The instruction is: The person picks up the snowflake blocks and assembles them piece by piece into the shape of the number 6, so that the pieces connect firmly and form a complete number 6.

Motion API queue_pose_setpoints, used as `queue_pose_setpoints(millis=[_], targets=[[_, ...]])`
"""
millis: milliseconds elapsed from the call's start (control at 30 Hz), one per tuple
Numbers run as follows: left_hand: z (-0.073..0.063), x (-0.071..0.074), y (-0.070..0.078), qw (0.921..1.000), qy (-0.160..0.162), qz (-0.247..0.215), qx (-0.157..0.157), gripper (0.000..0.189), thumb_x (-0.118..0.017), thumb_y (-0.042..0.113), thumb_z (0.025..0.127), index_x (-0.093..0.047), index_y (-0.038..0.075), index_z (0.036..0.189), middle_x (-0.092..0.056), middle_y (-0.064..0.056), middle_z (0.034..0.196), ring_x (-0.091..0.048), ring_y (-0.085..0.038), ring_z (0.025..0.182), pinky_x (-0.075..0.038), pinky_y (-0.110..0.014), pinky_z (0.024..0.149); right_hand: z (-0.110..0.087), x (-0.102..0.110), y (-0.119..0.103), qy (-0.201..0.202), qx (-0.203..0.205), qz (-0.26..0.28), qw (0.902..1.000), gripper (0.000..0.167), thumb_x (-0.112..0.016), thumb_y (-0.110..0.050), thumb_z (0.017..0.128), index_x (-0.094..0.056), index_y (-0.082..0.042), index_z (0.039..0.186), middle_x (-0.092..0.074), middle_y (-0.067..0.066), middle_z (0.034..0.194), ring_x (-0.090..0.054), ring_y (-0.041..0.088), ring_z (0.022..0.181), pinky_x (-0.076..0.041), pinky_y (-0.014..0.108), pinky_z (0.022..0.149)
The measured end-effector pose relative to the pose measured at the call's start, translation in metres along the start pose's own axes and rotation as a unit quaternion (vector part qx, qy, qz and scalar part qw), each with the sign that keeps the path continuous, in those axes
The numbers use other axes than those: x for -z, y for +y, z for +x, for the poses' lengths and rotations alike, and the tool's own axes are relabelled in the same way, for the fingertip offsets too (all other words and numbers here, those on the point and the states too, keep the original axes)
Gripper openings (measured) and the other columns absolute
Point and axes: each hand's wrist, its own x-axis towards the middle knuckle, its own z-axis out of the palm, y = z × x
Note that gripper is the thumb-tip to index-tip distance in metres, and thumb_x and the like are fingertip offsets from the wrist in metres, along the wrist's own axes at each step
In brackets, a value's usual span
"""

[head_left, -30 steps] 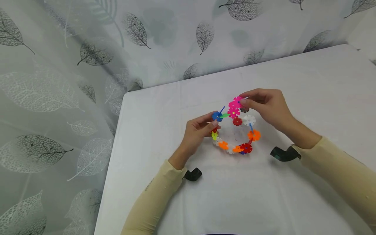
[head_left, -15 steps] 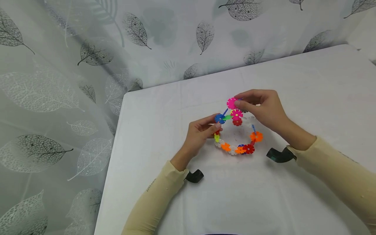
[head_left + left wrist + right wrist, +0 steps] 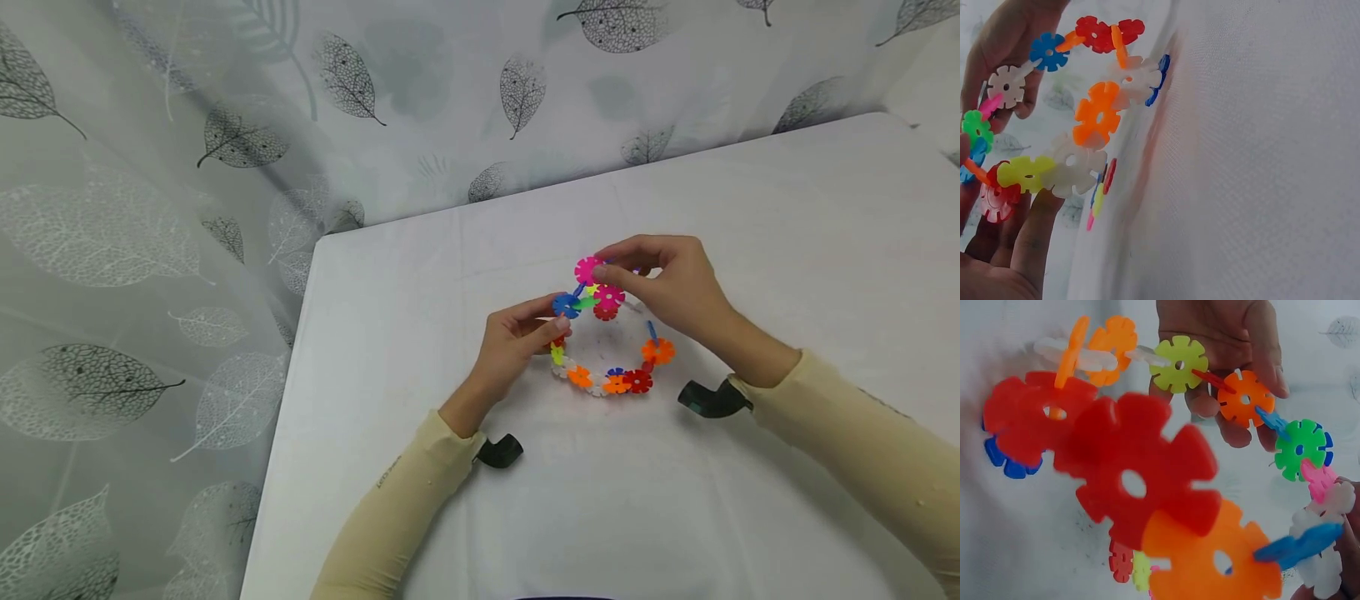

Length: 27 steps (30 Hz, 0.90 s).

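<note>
A loop-shaped chain of interlocking flower-shaped plastic discs [image 3: 658, 351] is held over the table between both hands. My left hand [image 3: 504, 343] grips its left side by a blue disc [image 3: 567, 306], thumb in front. My right hand [image 3: 666, 271] pinches the far side, by a pink disc [image 3: 588, 271] that stands close to a thin blue piece [image 3: 579, 290]. In the left wrist view, a white disc [image 3: 1007, 86] lies against the right hand's fingers. Orange [image 3: 1222, 565], red [image 3: 1135, 481] and white discs form the near arc. Part of the far arc is hidden behind the right hand.
Loose discs, among them a red one [image 3: 1121, 557] and a yellow one [image 3: 1141, 570], lie on the white tablecloth [image 3: 570, 508] beneath the loop. Leaf-patterned curtains [image 3: 442, 92] hang behind and to the left. A dark curved piece [image 3: 712, 400] sticks out from each sleeve.
The right hand has moved left and slightly nearer, bringing the pink disc close to the thin blue piece. The left hand and the loop have shifted a little right and nearer.
</note>
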Motion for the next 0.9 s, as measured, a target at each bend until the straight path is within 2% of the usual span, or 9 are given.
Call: queue_pose_setpoints(millis=[133,233,433,600,700,767,900], targets=[[0.000,-0.003,0.000,0.9997,0.010,0.021,0.004,0.035,-0.069,0.011,0.097,-0.067,0.002,0.131,-0.073,-0.011,0.105,-0.071,-0.030,0.091,-0.060,-0.039,0.082,-0.002,-0.002,0.002,-0.002,-0.008,-0.011,0.9999,0.025,-0.078,-0.028,0.092,-0.077,-0.012,0.111,-0.076,0.003,0.096,-0.061,0.014,0.086,-0.047,0.023,0.068],[0.001,-0.005,-0.001,0.9988,0.017,0.046,-0.005,0.033,-0.071,0.014,0.096,-0.070,0.003,0.127,-0.075,-0.011,0.100,-0.070,-0.022,0.086,-0.060,-0.038,0.081,-0.002,-0.002,0.004,0.000,-0.004,-0.014,0.9999,0.024,-0.077,-0.027,0.092,-0.077,-0.012,0.110,-0.076,0.003,0.096,-0.062,0.011,0.086,-0.046,0.025,0.073],[0.002,-0.012,-0.003,0.9939,0.045,0.098,-0.027,0.030,-0.075,0.022,0.094,-0.075,0.009,0.122,-0.076,-0.001,0.095,-0.069,-0.023,0.089,-0.059,-0.033,0.073,-0.003,-0.004,0.005,0.000,0.015,-0.001,0.9999,0.021,-0.077,-0.021,0.092,-0.077,-0.010,0.110,-0.076,0.004,0.096,-0.064,0.007,0.082,-0.047,0.020,0.073],[0.002,-0.018,-0.002,0.9932,0.068,0.083,-0.047,0.037,-0.077,0.021,0.093,-0.072,0.013,0.128,-0.076,0.001,0.103,-0.069,-0.018,0.093,-0.060,-0.033,0.071,-0.003,-0.006,0.005,-0.003,0.020,0.002,0.9998,0.021,-0.078,-0.019,0.091,-0.076,-0.009,0.109,-0.075,0.005,0.098,-0.064,0.009,0.081,-0.051,0.018,0.063],[0.002,-0.020,-0.001,0.9926,0.076,0.072,-0.062,0.038,-0.077,0.017,0.092,-0.071,0.012,0.130,-0.076,0.000,0.108,-0.069,-0.017,0.095,-0.060,-0.033,0.072,-0.003,-0.007,0.006,-0.007,0.025,0.002,0.9997,0.021,-0.078,-0.018,0.091,-0.076,-0.010,0.109,-0.075,0.004,0.099,-0.065,0.007,0.082,-0.052,0.019,0.063],[0.002,-0.021,-0.001,0.9918,0.082,0.070,-0.069,0.037,-0.077,0.016,0.092,-0.071,0.010,0.128,-0.076,-0.002,0.108,-0.070,-0.020,0.094,-0.060,-0.031,0.071,-0.002,-0.007,0.005,-0.011,0.029,0.005,0.9995,0.020,-0.078,-0.018,0.091,-0.076,-0.010,0.109,-0.075,0.003,0.100,-0.066,0.006,0.083,-0.052,0.020,0.064],[0.002,-0.021,0.000,0.9898,0.084,0.076,-0.086,0.036,-0.076,0.016,0.092,-0.071,0.008,0.127,-0.076,-0.006,0.106,-0.069,-0.034,0.083,-0.056,-0.024,0.063,-0.001,-0.008,0.004,-0.011,0.041,0.013,0.9990,0.016,-0.078,-0.016,0.091,-0.076,-0.009,0.106,-0.076,0.002,0.101,-0.065,0.007,0.084,-0.051,0.020,0.065]])
